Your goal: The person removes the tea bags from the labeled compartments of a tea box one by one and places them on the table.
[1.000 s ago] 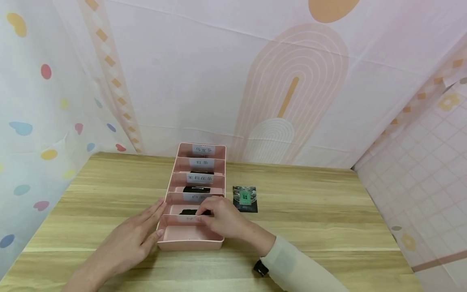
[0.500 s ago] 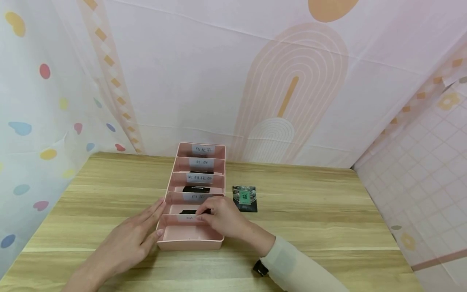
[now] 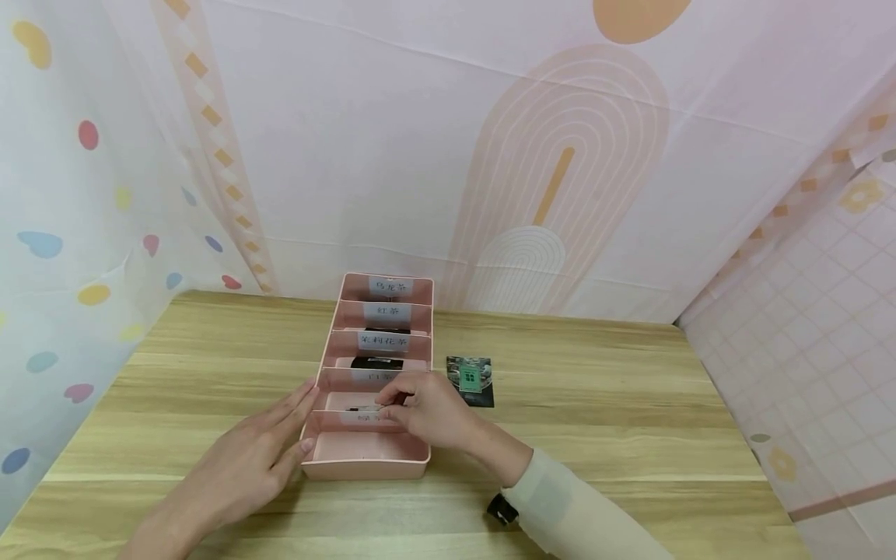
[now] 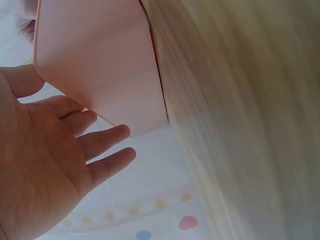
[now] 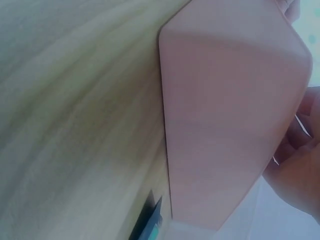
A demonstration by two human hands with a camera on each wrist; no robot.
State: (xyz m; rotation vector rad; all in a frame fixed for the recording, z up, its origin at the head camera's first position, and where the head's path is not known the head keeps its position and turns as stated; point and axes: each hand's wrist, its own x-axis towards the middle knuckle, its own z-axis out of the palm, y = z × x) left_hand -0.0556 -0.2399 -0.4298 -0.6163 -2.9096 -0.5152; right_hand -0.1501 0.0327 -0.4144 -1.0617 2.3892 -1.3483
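A long pink divided box (image 3: 366,470) stands on the table, with labelled compartments in a row. My left hand (image 3: 262,447) rests along its left side; in the left wrist view the thumb touches the rim and the fingers lie loosely against the outer wall. My right hand (image 3: 430,412) reaches over the right side into the second compartment from the front. Its thumb and index finger pinch a dark tea sachet (image 3: 362,408), mostly hidden by the divider and the fingers. Another black sachet (image 3: 470,381) with a green label lies on the table, right of the box.
A black sachet (image 3: 378,364) lies in the third compartment from the front, and a dark edge shows in the fourth. Patterned curtains (image 3: 350,155) enclose the wooden table (image 3: 595,435). A small black object (image 3: 502,509) is by the right sleeve.
The sachet in my right hand has tilted, so less of its dark face shows. The right hand has shifted slightly; the left hand and the box have stayed put.
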